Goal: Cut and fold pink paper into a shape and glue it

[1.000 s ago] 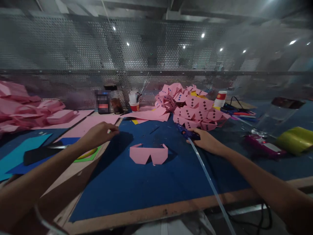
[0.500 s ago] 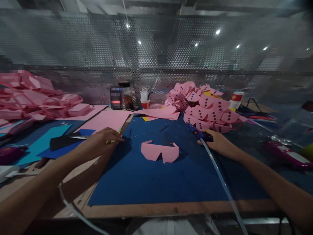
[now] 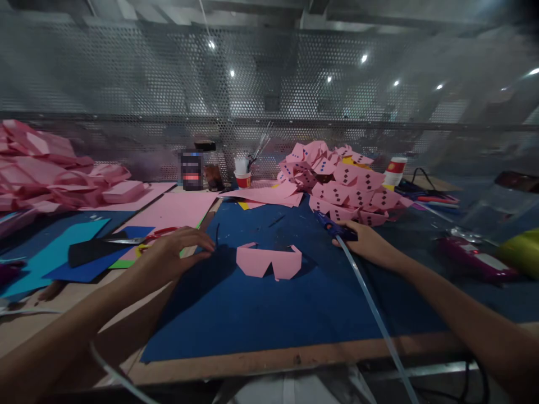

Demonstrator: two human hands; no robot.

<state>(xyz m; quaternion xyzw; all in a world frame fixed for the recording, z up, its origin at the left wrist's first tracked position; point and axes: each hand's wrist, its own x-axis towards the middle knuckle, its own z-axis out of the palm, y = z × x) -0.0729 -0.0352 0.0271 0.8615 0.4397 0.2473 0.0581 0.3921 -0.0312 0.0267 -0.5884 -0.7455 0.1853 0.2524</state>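
A folded pink paper piece [image 3: 269, 261], shaped like a pair of glasses with a notch at its lower middle, stands on the blue sheet [image 3: 261, 314]. To its left, my left hand [image 3: 181, 249] hovers near the sheet's edge, fingers apart and holding nothing I can see. Scissors [image 3: 126, 240] with red and yellow handles lie beyond that wrist, partly covered by it. My right hand [image 3: 357, 241] is closed round a blue glue gun [image 3: 330, 225] at the right. A long translucent glue stick [image 3: 370, 306] runs from the gun toward me.
Pink paper strips with dark diamonds [image 3: 353, 188] are heaped at the back right, plain pink strips [image 3: 54, 168] at the left. Paper cups [image 3: 243, 178], a jar [image 3: 213, 177] and pink sheets [image 3: 177, 206] stand or lie behind. A purple-red device [image 3: 475, 258] rests far right.
My left hand has opened and drawn slightly left, uncovering the scissors' handles. My right hand stays on the glue gun. The view has shifted a little to the right.
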